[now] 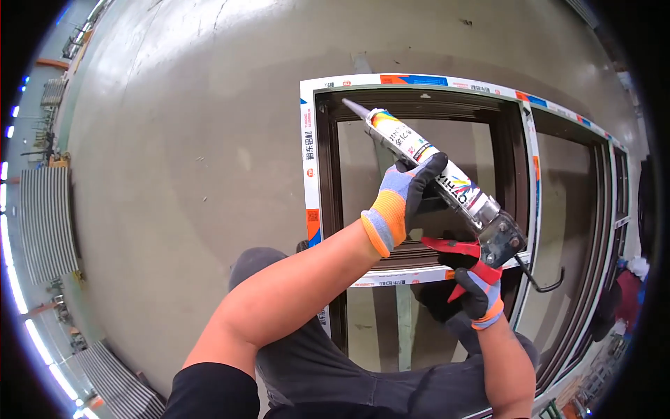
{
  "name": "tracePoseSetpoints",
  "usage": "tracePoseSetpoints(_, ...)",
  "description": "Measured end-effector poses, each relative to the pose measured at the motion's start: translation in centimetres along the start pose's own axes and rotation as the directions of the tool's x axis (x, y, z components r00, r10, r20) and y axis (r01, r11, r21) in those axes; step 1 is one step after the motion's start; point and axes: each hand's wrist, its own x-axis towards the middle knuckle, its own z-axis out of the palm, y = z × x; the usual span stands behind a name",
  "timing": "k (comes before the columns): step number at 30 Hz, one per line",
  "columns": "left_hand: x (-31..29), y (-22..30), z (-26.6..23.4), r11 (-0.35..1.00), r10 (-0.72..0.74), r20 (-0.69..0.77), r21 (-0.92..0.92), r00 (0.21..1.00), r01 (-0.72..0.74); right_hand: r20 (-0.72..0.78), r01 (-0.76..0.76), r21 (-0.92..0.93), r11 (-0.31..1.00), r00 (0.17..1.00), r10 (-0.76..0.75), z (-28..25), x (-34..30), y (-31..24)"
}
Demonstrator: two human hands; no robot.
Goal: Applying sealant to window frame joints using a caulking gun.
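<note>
A caulking gun [504, 239] loaded with a white sealant cartridge [457, 180] is held between my two gloved hands. My left hand [408, 192], in a grey, orange and black glove, is closed around the cartridge's middle. The fingers of my right hand [480, 295] wrap the gun's red handle [488, 271] at the rear. From the cartridge a tapered nozzle [356, 108] points to the far left, over the inner corner of a dark brown window frame [506, 157]. In this view I cannot tell whether the tip touches the frame. A bent rod [548, 287] sticks out behind the gun.
White protective film [312, 157] with coloured print covers the frame's outer faces. More frame sections [597, 209] extend to the right. My bent knee [259, 264] is beside the frame's left side. Stacked ribbed panels [47, 220] stand at the far left of the concrete floor [174, 174].
</note>
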Motion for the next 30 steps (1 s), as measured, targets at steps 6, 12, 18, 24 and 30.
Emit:
tracePoseSetpoints(6,1.6,-0.4,-2.0,0.998,-0.06,-0.053,-0.025,0.997,0.059,-0.084,-0.201,-0.014,0.98,0.976,0.199,-0.5,1.5,-0.5)
tracePoseSetpoints(12,2.8,0.4,-3.2,0.996,-0.074,-0.071,0.033,0.995,0.077,0.033,-0.011,-0.014,1.0,0.999,0.012,1.0,3.2,0.4)
tracePoseSetpoints(18,3.5,1.7,-2.9,0.997,-0.013,-0.098,0.075,0.995,0.021,0.149,-0.036,0.085,0.996,0.989,0.023,1.4,5.1,0.9)
tracePoseSetpoints(24,4.0,3.4,-4.1,0.999,0.014,-0.127,0.031,0.992,-0.01,0.17,-0.099,0.319,0.942,0.984,0.046,3.8,6.7,1.3)
tracePoseSetpoints(30,4.7,4.0,-5.1,0.996,0.036,-0.099,0.08,0.994,-0.028,0.099,-0.123,0.481,0.868,0.991,0.085,4.9,8.1,1.7)
